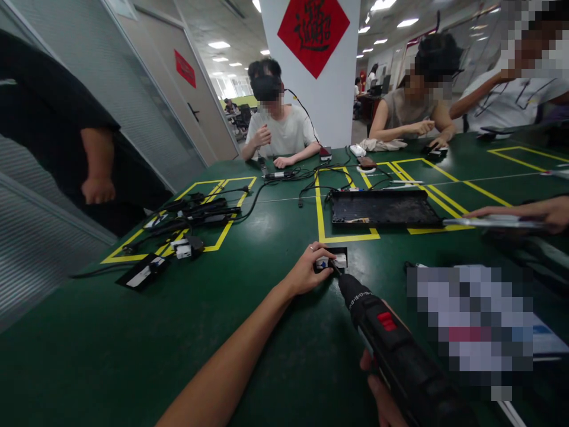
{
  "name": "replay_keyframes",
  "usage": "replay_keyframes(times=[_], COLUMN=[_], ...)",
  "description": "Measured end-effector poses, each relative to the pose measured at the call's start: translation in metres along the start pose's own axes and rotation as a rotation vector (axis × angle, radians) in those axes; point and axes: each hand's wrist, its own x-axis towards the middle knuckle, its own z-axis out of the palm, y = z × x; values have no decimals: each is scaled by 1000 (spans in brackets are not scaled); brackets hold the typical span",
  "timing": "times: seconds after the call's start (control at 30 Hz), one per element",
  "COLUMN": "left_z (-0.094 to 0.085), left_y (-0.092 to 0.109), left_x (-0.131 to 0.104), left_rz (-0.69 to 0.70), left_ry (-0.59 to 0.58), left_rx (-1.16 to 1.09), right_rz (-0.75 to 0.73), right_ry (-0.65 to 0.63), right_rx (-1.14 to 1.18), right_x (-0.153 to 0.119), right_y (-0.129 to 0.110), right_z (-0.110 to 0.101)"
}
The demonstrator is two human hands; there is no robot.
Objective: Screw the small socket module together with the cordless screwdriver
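Note:
Black with a red switch, a power drill (391,338) slants up from the lower right, and my right hand (377,382) is wrapped round it, partly hidden beneath its body. The drill's bit meets a small white block (340,261) on a black plate (344,251) in the middle of the table. My left hand (311,270), wearing a ring, grips this block from the left with bent fingers, close beside the bit. The fingers cover part of the block, and the exact contact of the bit is too small to make out.
A long black tray (384,209) lies beyond my hands, within yellow tape outlines. Tangled black cables (200,210) and another black plate (142,273) are at left. Papers (475,314) lie at right. Several people surround the green table (231,350); a co-worker's hand (555,213) reaches in from the right.

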Motion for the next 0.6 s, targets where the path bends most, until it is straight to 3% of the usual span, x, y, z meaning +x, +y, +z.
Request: replay_keyframes(times=[0.23, 0.5, 0.6], left_z=[0, 1, 0], left_y=[0, -2, -3], left_x=[1, 1, 1], left_rz=[7, 11, 14], left_ry=[3, 5, 0], left_rx=[3, 12, 12], right_rz=[6, 100, 99], right_ry=[35, 65, 74], right_rx=[36, 84, 104], right_x=[-1, 14, 8], right_y=[-4, 19, 9], right_z=[1, 18, 11])
